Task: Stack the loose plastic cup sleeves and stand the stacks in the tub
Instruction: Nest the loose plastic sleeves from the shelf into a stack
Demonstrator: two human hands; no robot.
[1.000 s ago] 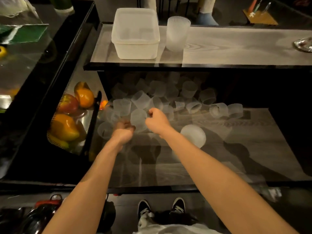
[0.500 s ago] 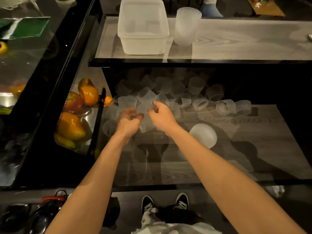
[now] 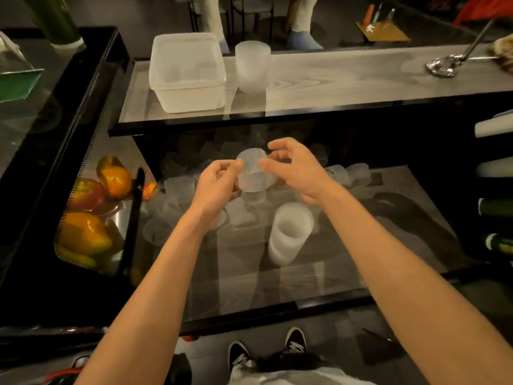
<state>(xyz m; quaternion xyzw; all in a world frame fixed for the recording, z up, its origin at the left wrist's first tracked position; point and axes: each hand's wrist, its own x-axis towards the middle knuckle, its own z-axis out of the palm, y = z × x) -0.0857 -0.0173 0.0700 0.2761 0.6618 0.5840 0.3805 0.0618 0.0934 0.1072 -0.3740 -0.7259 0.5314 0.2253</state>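
Observation:
A ribbed translucent cup sleeve (image 3: pixel 252 173) is lifted above the lower shelf, between both hands. My left hand (image 3: pixel 215 187) pinches its left side with thumb and fingers. My right hand (image 3: pixel 295 168) pinches its right side, thumb in front. Several loose sleeves (image 3: pixel 177 187) lie scattered on the lower glass shelf behind and under my hands. A stack of sleeves (image 3: pixel 288 232) stands on the shelf just right of centre. On the upper shelf sits a white plastic tub (image 3: pixel 187 70), with another upright stack (image 3: pixel 252 66) beside it on the right.
A perforated metal basket (image 3: pixel 91 212) of orange and red peppers stands left of the lower shelf. A metal ladle (image 3: pixel 444 66) lies at the upper shelf's right end. Rolled items (image 3: pixel 494 209) line the right edge. The upper shelf's black front edge (image 3: pixel 249 126) overhangs the sleeves.
Both hands have risen from the pile on the lower shelf, lifting one sleeve between them. The camera view has tilted up, showing more of the upper shelf.

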